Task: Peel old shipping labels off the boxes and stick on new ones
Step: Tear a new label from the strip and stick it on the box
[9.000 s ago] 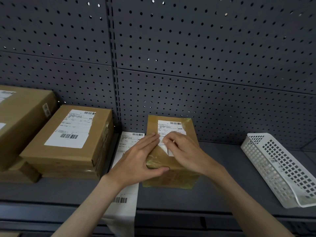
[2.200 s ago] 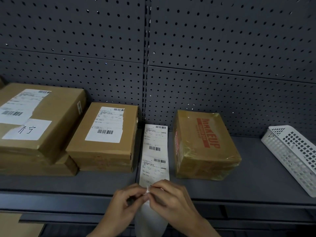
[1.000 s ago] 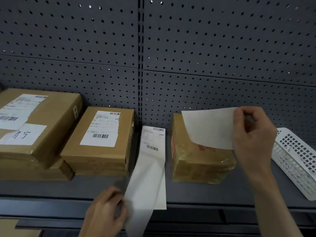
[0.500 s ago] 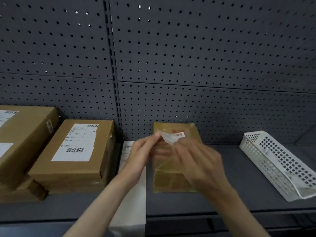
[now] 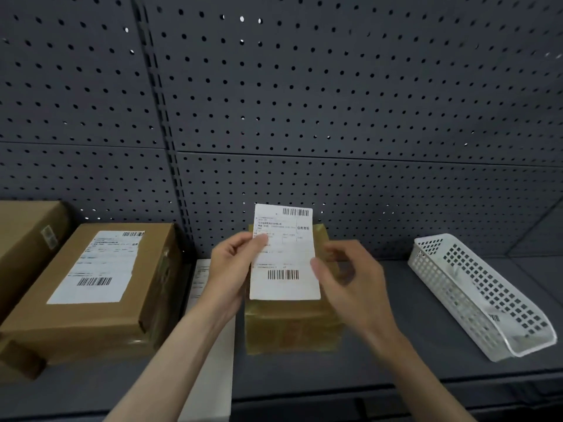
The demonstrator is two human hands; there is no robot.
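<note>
dark grey pegboard [image 5: 335, 86] fills the whole back wall, panels of round holes running down to a grey metal shelf [image 5: 396, 345] where everything sits. far left, a big cardboard box [image 5: 24, 239] pokes in at the frame edge, and just beside it lies a wide brown carton [image 5: 91, 324] with a white printed label [image 5: 97, 266] flat on its top, barcode at the near end. over on the right, well apart from the boxes, a white perforated plastic basket [image 5: 481, 296] lies angled on the shelf. dead centre stands the small taped box [image 5: 292, 327], glossy with clear tape, its top mostly hidden behind paper and hands. between that box and the carton, a long strip of label backing [image 5: 210, 360] runs forward and over the shelf's front edge. now the action: the new label [image 5: 285, 263] is held up above the small box, printed face toward the camera, barcodes top and bottom, its lower edge over the box top. whether it touches the box, can't tell. the left hand [image 5: 230, 272] pinches the label's left edge, thumb on the front. the right hand [image 5: 347, 278] is at the right edge, thumb against the paper, fingers loosely curled behind; a firm grip there is hard to confirm.
</note>
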